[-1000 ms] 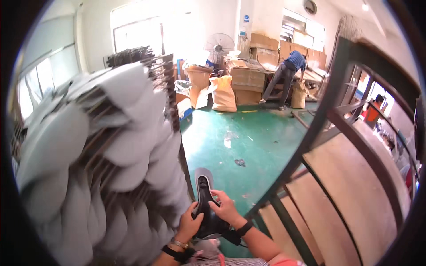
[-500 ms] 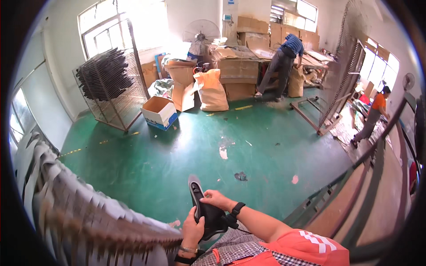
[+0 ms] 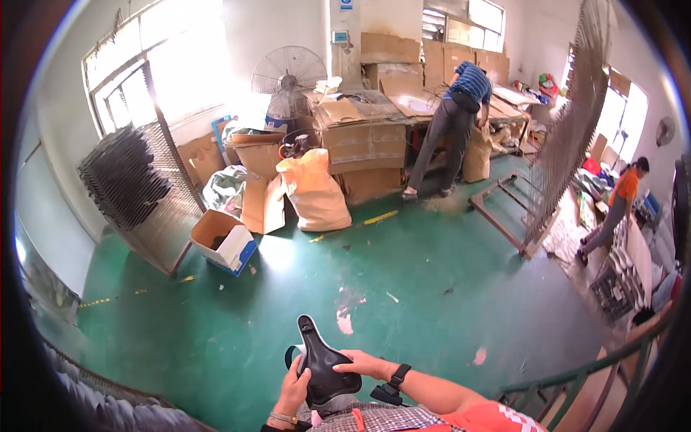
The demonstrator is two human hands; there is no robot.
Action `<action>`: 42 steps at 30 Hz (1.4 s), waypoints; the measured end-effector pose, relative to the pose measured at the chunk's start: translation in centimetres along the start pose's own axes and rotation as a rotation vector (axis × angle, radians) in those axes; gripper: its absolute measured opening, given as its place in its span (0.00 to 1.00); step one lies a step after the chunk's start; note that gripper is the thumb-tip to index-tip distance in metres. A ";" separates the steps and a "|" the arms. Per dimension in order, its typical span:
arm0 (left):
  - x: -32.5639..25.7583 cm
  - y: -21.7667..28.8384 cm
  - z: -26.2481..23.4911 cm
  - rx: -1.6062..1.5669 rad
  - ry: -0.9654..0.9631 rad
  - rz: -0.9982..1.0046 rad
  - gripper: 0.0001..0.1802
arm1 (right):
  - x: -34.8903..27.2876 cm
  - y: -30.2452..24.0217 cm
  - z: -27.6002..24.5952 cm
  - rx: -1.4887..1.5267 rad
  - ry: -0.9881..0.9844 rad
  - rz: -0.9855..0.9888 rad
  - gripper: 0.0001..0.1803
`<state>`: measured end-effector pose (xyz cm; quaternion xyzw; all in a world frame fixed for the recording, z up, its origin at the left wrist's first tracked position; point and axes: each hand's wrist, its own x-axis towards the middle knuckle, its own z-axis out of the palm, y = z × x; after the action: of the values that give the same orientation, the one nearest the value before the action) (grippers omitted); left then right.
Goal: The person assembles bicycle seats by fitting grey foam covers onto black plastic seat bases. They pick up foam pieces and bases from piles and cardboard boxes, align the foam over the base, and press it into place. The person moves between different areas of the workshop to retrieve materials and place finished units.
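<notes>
A black bicycle saddle (image 3: 324, 363) is held up in front of me, nose pointing away, its smooth top facing me. My left hand (image 3: 291, 389) grips its left edge, with the thumb over the top. On the other side, my right hand (image 3: 363, 364) clasps the wide right part, thumb lying on the cover. A small curved strip (image 3: 294, 354), dark with a pale edge, sticks out beside the saddle's left side above my left fingers. The saddle's underside is hidden.
A white-and-blue box (image 3: 230, 248) and a stuffed sack (image 3: 314, 193) stand ahead on the green floor. A wire rack (image 3: 162, 209) holds dark pieces at the left; another spiked rack (image 3: 551, 194) is at the right. Two people (image 3: 461, 108) (image 3: 620, 194) work farther off. Green rails (image 3: 583, 381) run lower right.
The saddle has turned so that its top shows broadly, and my right hand has moved from near its nose to its wide part. My view has shifted, bringing the sack and box closer.
</notes>
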<state>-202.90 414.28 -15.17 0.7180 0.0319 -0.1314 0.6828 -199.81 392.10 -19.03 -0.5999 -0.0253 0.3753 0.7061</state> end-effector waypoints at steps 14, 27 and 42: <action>50.6 15.3 5.9 -0.289 -0.342 -0.084 0.25 | 11.1 -15.8 -35.2 0.228 1.095 -0.172 0.24; 89.2 28.3 13.4 -0.513 -0.086 0.086 0.22 | 30.6 -31.2 -67.9 0.278 1.088 -0.236 0.22; 134.5 42.3 27.8 -0.251 0.189 0.451 0.18 | 46.4 -61.2 -112.1 -0.028 1.320 -0.465 0.18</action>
<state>-67.85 366.10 -6.24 0.6257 -0.0489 0.0965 0.7725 -81.51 325.32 -16.53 -0.6904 0.2764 -0.2285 0.6283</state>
